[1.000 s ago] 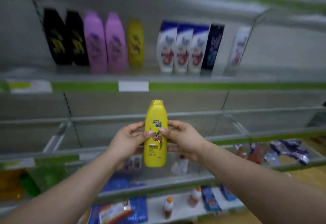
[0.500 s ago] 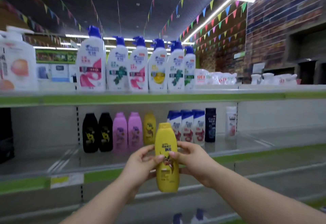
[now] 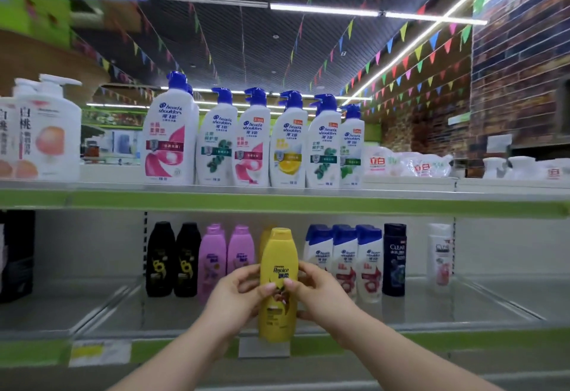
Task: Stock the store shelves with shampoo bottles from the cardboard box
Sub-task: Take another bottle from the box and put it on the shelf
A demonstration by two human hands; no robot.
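Note:
An upright yellow shampoo bottle (image 3: pixel 278 264) is held between both hands in front of the middle shelf (image 3: pixel 370 313). My left hand (image 3: pixel 237 298) grips its left side, and my right hand (image 3: pixel 320 293) grips its right side, thumbs on the label. Directly behind it on the shelf, another yellow bottle (image 3: pixel 265 238) shows only as a sliver. Black bottles (image 3: pixel 172 259) and pink bottles (image 3: pixel 225 256) stand to its left, white blue-capped bottles (image 3: pixel 345 262) to its right. The cardboard box is out of view.
Large white pump bottles (image 3: pixel 246 144) line the top shelf (image 3: pixel 277 201). A dark Clear bottle (image 3: pixel 394 258) and a white one (image 3: pixel 441 255) stand further right on the middle shelf. A clear divider (image 3: pixel 493 299) marks off the shelf's right part.
The view has tilted upward from the lower shelves to the top shelf and ceiling. Both hands carried the yellow bottle up and closer to the row on the middle shelf.

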